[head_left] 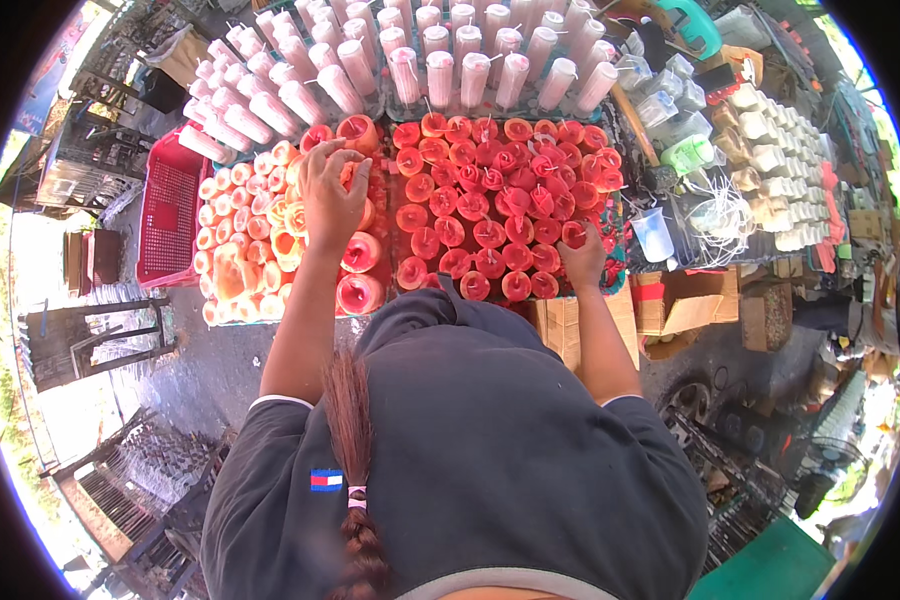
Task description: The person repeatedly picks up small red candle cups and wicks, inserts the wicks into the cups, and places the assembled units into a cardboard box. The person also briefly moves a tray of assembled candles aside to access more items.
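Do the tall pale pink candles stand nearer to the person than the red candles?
No, the tall pale pink candles stand beyond the red candles, at the far side.

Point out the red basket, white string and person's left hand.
Red basket (166, 222), head view: perforated wall.
White string (722, 222), head view: middle of the tangle.
Left hand (329, 194), head view: back of the hand.

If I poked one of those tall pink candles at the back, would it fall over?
A pink candle might well tip, since it looks tall and narrow. Once down, its round sides could let it roll. It would probably feel stiff, because it stands up straight.
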A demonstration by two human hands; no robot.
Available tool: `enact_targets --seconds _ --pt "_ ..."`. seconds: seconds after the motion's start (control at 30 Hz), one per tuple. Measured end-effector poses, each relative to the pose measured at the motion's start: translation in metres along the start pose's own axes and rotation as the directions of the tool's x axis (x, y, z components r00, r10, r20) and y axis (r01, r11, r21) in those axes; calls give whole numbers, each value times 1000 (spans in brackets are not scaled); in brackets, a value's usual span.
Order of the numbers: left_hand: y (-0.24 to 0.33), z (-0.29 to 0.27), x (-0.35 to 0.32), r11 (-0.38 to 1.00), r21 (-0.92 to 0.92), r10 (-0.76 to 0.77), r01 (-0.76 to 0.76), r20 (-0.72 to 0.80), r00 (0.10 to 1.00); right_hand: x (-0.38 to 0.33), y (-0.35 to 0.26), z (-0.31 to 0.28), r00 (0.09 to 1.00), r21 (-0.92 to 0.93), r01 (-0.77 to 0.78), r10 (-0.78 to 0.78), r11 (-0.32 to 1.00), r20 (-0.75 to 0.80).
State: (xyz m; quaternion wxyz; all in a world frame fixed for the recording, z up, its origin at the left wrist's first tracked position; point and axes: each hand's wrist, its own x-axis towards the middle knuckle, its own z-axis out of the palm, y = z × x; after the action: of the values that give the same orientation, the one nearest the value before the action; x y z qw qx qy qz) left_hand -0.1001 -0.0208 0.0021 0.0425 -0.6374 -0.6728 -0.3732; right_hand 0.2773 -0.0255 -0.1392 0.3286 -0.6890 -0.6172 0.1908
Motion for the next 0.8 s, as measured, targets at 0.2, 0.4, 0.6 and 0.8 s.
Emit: enact_targets --seconds 0.2,0.4,0.6,0.8 --pt "32 16 -20 937 -343 -41 70 91 995 -9 -23 -12 969 383 -78 161 920 -188" --pt "110 59 -33 456 -481 -49 749 827 560 5 -125 -24 961 411 16 -127 912 246" --pt "103 67 -34 106 -647 -118 755 746 655 12 -153 -18 699 723 -690 -231 27 676" --pt "107 52 -34 211 -653 -183 727 704 686 5 -164 -1 753 757 -638 -93 143 652"
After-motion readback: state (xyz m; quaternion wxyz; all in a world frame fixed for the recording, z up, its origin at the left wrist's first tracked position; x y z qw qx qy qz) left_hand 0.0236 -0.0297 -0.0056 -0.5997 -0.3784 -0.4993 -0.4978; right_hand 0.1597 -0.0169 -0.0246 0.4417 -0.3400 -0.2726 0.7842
